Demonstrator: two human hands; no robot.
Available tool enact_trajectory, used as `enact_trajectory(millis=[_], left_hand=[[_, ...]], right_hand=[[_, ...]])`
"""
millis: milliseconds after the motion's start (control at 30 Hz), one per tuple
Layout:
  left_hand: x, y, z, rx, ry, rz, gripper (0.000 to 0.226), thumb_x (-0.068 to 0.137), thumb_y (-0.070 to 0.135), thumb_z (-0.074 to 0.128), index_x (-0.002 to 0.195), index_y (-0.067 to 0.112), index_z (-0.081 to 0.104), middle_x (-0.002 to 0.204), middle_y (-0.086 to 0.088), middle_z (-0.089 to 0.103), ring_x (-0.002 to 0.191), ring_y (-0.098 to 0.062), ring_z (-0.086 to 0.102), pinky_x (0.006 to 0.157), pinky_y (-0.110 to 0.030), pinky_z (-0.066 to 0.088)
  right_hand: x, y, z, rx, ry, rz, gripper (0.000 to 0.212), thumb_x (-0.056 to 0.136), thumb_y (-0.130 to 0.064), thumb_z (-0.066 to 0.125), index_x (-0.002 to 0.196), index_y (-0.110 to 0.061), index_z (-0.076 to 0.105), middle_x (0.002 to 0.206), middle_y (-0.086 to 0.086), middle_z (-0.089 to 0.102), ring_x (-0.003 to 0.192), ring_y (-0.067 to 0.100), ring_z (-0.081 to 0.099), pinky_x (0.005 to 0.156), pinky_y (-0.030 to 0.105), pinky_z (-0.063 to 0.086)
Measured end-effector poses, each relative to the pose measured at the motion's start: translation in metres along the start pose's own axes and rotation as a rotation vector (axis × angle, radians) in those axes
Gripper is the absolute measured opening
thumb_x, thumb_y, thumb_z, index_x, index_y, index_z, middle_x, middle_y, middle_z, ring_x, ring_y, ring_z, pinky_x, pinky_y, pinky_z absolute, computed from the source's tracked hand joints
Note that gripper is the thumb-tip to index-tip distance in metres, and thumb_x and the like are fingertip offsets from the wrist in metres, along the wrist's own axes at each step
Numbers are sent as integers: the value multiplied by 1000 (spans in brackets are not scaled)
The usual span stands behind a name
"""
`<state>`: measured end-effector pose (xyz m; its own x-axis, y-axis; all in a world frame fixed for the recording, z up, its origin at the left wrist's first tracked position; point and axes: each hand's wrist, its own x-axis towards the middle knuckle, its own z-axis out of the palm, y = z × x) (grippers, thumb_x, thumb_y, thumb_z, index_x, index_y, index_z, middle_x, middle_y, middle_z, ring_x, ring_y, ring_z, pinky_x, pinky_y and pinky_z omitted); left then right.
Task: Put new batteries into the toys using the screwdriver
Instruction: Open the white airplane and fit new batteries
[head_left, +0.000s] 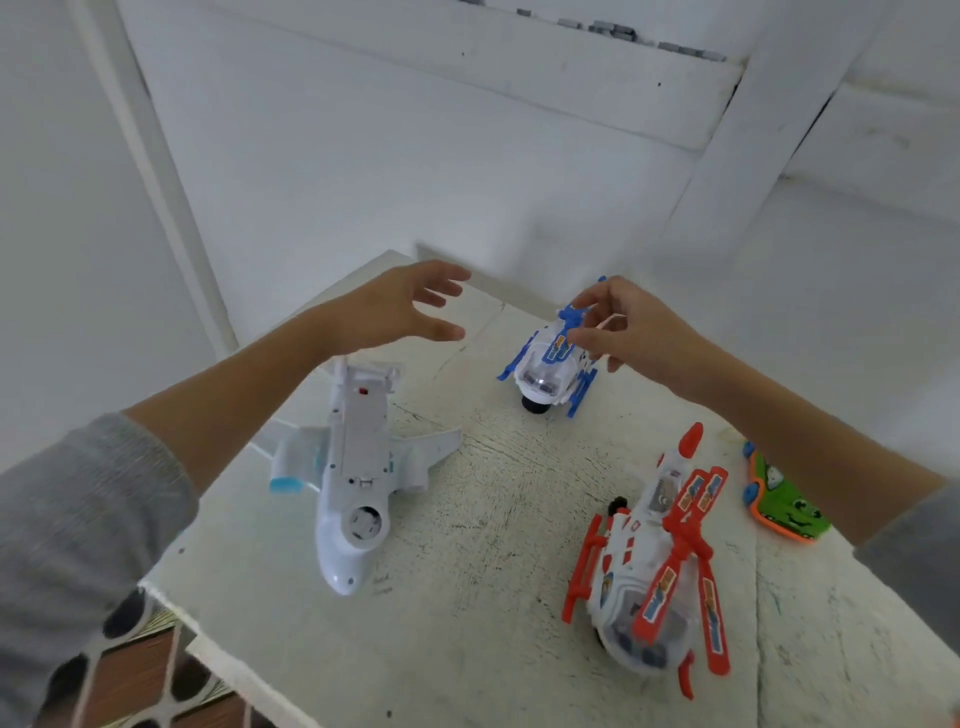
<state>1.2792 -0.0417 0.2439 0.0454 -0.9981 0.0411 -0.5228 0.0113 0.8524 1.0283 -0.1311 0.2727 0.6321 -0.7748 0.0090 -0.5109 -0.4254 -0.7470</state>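
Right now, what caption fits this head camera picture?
Two open hands, left and right, reach toward a blue helicopter, beside a white plane and red helicopter.

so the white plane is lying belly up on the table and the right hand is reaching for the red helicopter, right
Not quite. The head view shows the right hand reaching for the blue helicopter at the far side of the table, not the red helicopter, which lies untouched nearer the person. The white plane does lie belly up.
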Motion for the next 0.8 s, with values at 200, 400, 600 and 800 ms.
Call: enact_trajectory(millis=[200, 400, 600, 800], left_hand=[[-75, -16, -20, 0, 185, -20, 54, 82, 20, 71, 131, 28, 49, 128, 7, 55, 116, -8, 52, 96, -24, 44], [-140, -48, -20, 142, 300, -111, 50, 85, 24, 69, 128, 37, 47, 138, 9, 42, 128, -11, 35, 112, -35, 28], [-166, -61, -2, 310, 469, -202, 62, 81, 27, 71, 137, 30, 43, 157, -6, 9, 144, -27, 6, 115, -47, 14], [-171, -71, 7, -6, 447, -356, 59, 85, 39, 63, 138, 34, 38, 148, -4, 31, 132, -24, 36, 111, -45, 33]], right_hand=[[-2, -36, 65, -225, -503, -123, 45, 84, -29, 65, 124, -28, 44, 109, -6, 54, 87, 12, 59, 76, 29, 53], [5, -38, 116, -480, -689, -287, 65, 80, -29, 71, 134, -26, 35, 131, 2, 35, 119, 18, 35, 99, 30, 33], [0, -41, 143, -353, -710, -304, 89, 72, -10, 77, 138, -19, 18, 140, 3, 27, 119, 16, 35, 100, 27, 34], [-4, -40, 159, -366, -708, -339, 98, 74, -9, 76, 143, -26, 9, 138, 15, 36, 120, 29, 44, 100, 40, 39]])
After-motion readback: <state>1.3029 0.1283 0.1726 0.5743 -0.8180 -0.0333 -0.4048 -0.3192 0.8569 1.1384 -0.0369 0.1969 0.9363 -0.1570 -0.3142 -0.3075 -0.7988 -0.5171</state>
